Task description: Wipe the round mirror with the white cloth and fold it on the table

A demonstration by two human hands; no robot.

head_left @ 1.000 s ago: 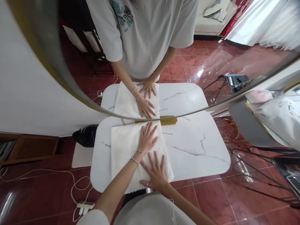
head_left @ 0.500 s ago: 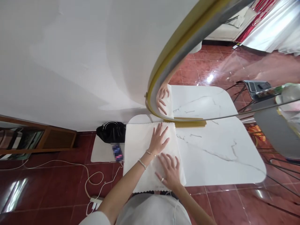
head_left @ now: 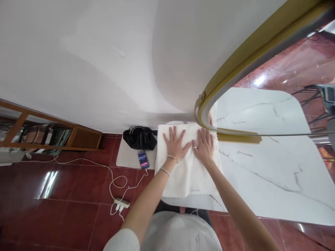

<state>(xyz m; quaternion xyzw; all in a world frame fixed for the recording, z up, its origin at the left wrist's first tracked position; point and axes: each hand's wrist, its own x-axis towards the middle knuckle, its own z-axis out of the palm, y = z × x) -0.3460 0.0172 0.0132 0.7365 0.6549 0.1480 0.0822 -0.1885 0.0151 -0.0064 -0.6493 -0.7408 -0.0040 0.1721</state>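
Observation:
A white cloth [head_left: 180, 177] with zigzag-cut edges lies over the left end of the white marble-patterned table [head_left: 251, 195]. My left hand [head_left: 176, 143], with two bracelets at the wrist, rests flat on the cloth's upper left part, fingers spread. Beside it, my right hand [head_left: 204, 144], wearing a ring, presses flat near the cloth's upper right, its thumb apart from the fingers. Soft folds run down the cloth between and below the hands. Neither hand grips anything.
A gold-framed mirror [head_left: 222, 78] on a gold base [head_left: 239, 136] stands right of the cloth. On the left are a black bag [head_left: 140, 138], a phone [head_left: 143, 159] with a cable, a power strip [head_left: 121, 203] on the red tiled floor, and a wooden cabinet [head_left: 86, 137].
My right hand has slid from the cloth's lower part toward its far edge, level with the left hand. The cloth's near edge has shifted away, baring a strip of table. The view has turned left.

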